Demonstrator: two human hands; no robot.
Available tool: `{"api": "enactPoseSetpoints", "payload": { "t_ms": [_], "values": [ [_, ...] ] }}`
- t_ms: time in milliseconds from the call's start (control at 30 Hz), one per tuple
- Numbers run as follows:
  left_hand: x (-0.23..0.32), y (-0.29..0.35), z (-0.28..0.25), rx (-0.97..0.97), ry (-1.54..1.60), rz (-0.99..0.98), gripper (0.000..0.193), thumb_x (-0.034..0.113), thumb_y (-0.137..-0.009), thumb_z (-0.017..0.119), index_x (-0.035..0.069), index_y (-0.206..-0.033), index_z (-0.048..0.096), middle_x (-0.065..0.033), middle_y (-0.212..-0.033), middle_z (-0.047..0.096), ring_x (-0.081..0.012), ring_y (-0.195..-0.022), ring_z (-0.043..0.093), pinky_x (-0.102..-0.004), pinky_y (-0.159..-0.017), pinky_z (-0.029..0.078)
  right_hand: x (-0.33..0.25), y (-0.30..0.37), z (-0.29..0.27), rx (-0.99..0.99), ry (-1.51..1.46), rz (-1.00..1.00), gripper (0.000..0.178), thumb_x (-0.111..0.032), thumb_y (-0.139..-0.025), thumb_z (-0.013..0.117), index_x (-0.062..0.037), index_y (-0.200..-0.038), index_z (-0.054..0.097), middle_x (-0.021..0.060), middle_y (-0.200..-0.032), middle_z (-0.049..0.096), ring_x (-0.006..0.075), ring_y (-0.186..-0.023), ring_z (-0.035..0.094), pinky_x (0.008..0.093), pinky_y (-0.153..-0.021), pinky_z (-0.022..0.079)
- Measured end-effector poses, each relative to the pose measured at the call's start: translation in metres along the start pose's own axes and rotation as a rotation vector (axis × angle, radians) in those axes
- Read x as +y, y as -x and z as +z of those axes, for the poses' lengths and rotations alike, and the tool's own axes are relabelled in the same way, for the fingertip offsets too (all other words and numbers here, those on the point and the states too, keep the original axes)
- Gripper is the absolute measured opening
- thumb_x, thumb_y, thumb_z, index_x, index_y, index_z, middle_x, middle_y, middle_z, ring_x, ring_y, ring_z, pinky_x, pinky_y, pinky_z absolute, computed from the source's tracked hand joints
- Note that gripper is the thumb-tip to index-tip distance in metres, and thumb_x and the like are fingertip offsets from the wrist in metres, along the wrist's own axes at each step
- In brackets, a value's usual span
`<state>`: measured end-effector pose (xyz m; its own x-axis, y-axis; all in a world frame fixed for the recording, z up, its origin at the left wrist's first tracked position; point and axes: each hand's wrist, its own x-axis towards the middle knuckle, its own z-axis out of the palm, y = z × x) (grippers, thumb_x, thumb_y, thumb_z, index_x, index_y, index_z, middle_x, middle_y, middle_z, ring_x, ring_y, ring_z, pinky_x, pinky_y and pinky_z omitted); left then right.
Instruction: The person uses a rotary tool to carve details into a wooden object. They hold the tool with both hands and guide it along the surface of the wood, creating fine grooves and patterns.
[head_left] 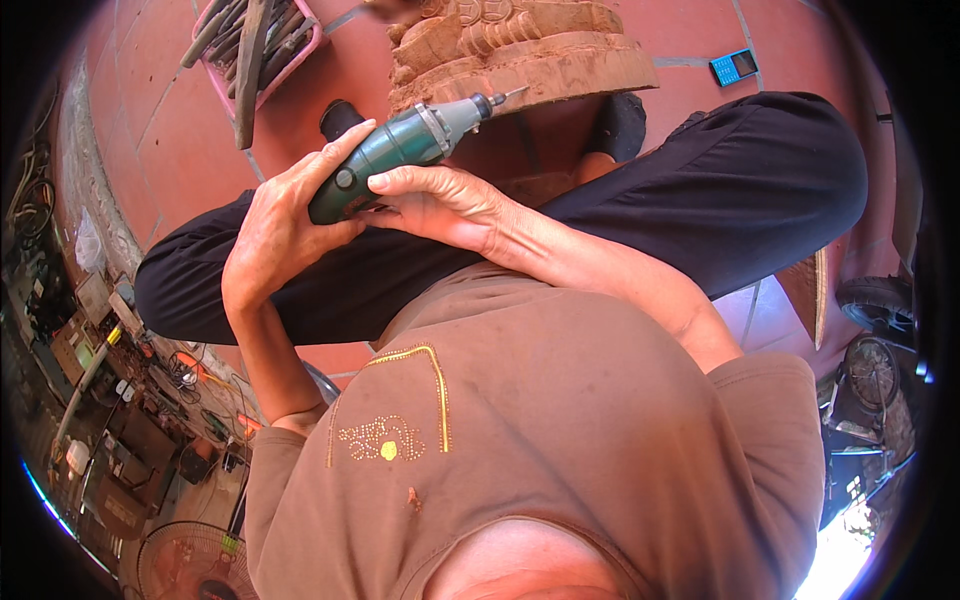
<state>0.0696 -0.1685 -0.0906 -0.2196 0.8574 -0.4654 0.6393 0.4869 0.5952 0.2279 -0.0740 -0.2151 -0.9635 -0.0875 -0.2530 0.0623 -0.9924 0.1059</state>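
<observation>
Both hands are on a green rotary tool [395, 150] with a grey collar and a thin metal bit pointing up and to the right. My left hand [285, 215] is closed round the left side and rear of its body, fingers stretched along the casing. From the right, my right hand [445, 205] grips the rear underside with the thumb on top; its other fingers are partly hidden. Just beyond the bit stands a carved wooden piece [530, 75] with a broad base, cut off by the upper edge of the view. The bit's tip appears close to that base; contact cannot be judged.
A pink basket [292, 82] of carving tools stands far left on the red tiled floor. A blue keypad phone [733, 67] lies far right. Tools and cables clutter the left side, with a fan [190, 562] at lower left. A wheel [875, 303] is at right.
</observation>
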Motion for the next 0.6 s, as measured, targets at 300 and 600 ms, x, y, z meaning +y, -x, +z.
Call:
{"api": "enactPoseSetpoints", "payload": {
  "t_ms": [300,600],
  "values": [
    [-0.0041,0.0002,0.0040,0.067,-0.002,0.121,0.090,0.006,-0.070,0.081,0.018,-0.154,0.052,-0.0214,-0.121,0.070,-0.0442,-0.109,0.068,-0.0469,-0.092,0.056,0.0025,0.0016,0.0001,0.010,-0.011,-0.002,0.049,-0.002,-0.092,0.077,-0.0044,-0.136,0.058,0.0124,-0.133,0.065,0.0260,-0.132,0.060,0.0516,-0.123,0.040],
    [-0.0029,0.0012,0.0025,0.040,-0.012,0.109,0.090,0.006,-0.070,0.081,0.019,-0.154,0.052,-0.0210,-0.120,0.071,-0.0442,-0.108,0.068,-0.0464,-0.092,0.056,0.0043,0.0057,0.0018,0.016,-0.011,-0.004,0.049,-0.003,-0.091,0.078,-0.0040,-0.135,0.058,0.0123,-0.133,0.065,0.0253,-0.132,0.059,0.0512,-0.123,0.040]
  ]
}}
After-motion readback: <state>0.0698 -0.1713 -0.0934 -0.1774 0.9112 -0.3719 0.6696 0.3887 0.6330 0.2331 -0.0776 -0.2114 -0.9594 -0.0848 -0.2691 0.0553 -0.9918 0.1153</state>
